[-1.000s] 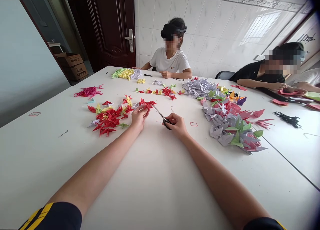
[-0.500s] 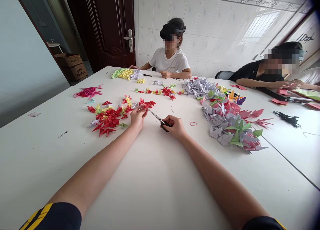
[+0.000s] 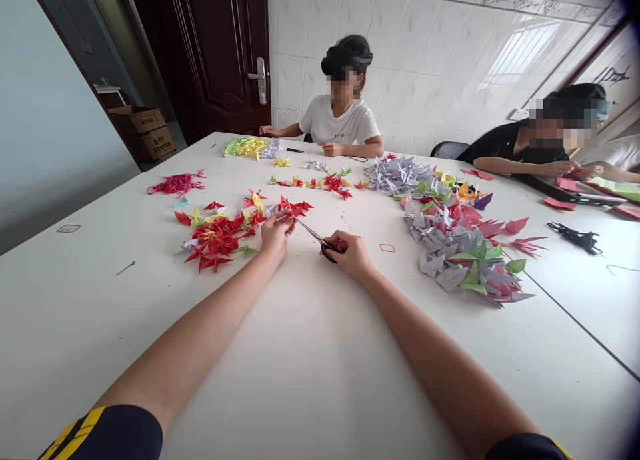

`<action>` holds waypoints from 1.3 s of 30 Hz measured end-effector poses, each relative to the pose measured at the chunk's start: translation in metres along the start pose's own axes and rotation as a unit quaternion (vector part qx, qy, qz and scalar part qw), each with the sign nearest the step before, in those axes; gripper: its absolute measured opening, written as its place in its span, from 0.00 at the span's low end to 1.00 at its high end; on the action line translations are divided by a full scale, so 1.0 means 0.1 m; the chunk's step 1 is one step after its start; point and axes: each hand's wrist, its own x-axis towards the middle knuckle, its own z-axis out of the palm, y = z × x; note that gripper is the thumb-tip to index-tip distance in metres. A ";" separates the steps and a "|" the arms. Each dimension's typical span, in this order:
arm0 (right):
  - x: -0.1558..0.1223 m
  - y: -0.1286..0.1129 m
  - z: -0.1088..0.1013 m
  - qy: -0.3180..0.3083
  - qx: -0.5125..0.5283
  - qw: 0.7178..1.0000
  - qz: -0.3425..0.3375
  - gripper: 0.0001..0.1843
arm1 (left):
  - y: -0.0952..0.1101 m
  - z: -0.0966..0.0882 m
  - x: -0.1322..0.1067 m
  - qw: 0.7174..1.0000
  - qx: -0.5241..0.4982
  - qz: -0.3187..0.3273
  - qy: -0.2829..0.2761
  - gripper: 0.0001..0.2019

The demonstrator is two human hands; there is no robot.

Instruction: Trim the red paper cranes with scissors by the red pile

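Note:
My right hand grips the black handles of a pair of scissors, whose blades point up and left toward my other hand. The fingers of my left hand are closed at a red paper crane, and the scissor tips reach right beside them. Exactly where the blades touch is too small to make out. Just left of this hand spreads a pile of red, yellow and white paper cranes.
A large heap of grey, pink and green cranes lies on the right. Farther back are a row of small cranes, a pink string bundle and black cords. Two people sit across the white table.
My hands and the scissors hold almost the same position. Across the table, the person in white has shifted a hand slightly.

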 end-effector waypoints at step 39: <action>0.00 0.08 0.06 0.053 -0.170 0.978 -0.109 0.08 | 0.00 0.02 -0.03 0.999 -0.002 0.035 0.014 0.11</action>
